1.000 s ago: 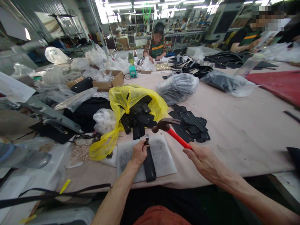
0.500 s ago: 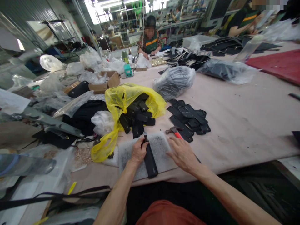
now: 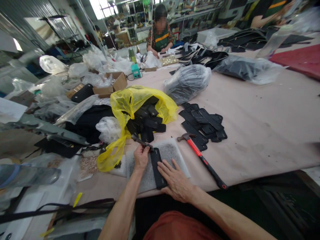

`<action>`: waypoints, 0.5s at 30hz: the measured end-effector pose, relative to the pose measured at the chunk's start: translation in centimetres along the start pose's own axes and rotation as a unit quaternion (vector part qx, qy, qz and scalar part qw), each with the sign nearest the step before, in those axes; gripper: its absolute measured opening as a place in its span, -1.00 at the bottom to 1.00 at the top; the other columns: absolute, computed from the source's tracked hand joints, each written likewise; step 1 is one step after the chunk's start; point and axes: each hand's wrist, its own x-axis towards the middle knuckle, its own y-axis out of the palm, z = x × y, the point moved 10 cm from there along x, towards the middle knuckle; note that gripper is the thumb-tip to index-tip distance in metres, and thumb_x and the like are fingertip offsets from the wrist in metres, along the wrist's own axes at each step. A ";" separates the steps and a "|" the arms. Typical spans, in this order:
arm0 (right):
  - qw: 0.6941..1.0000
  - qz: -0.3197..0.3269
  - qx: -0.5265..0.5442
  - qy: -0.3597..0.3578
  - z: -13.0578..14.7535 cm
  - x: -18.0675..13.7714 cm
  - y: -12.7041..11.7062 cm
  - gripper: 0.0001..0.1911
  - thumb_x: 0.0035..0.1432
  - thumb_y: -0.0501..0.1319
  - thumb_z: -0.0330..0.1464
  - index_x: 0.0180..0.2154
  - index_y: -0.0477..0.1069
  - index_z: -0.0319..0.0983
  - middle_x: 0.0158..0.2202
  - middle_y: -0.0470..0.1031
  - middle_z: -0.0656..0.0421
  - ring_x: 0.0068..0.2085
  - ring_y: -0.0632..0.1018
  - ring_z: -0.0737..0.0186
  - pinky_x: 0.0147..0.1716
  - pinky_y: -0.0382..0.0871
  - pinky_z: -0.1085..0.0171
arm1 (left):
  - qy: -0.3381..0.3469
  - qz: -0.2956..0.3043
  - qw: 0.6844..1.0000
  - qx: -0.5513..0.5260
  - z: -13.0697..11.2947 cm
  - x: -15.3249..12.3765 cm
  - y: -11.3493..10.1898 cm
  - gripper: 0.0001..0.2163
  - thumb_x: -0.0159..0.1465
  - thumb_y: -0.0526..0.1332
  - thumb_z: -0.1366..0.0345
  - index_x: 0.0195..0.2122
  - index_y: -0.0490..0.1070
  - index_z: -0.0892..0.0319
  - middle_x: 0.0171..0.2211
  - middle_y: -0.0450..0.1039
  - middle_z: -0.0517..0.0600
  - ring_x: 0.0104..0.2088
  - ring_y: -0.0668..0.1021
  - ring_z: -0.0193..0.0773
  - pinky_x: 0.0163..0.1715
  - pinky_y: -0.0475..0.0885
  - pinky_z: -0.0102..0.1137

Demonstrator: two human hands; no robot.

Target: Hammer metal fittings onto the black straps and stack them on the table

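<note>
Left grip [image 3: 140,156] pinched, right grip [image 3: 176,180] splayed flat

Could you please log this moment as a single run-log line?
left hand: grips metal punch | right hand: flat on black strap | strap on white pad | hammer: lying on table

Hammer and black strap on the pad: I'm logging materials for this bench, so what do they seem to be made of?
Hammer: dark, dull metal head, likely steel; shaft glossy red with a black end, probably coated or plastic-sleeved. Black strap: matte, flat and stiff-looking, perhaps leather or a synthetic; cannot tell which. Pad: white, speckled, foam-like.
</note>
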 end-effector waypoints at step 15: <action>0.981 -0.074 0.005 0.177 -5.9 8.1 -6.4 -0.70 0.25 0.12 -0.37 0.00 0.45 -0.20 -0.06 0.45 0.05 -0.03 0.45 0.11 -0.04 0.25 0.19 | 0.049 -0.029 0.985 0.163 -1.9 -1.3 -0.5 -0.83 0.23 0.15 0.29 -0.19 0.48 0.14 -0.30 0.60 0.01 -0.25 0.61 -0.15 -0.23 0.46 -0.35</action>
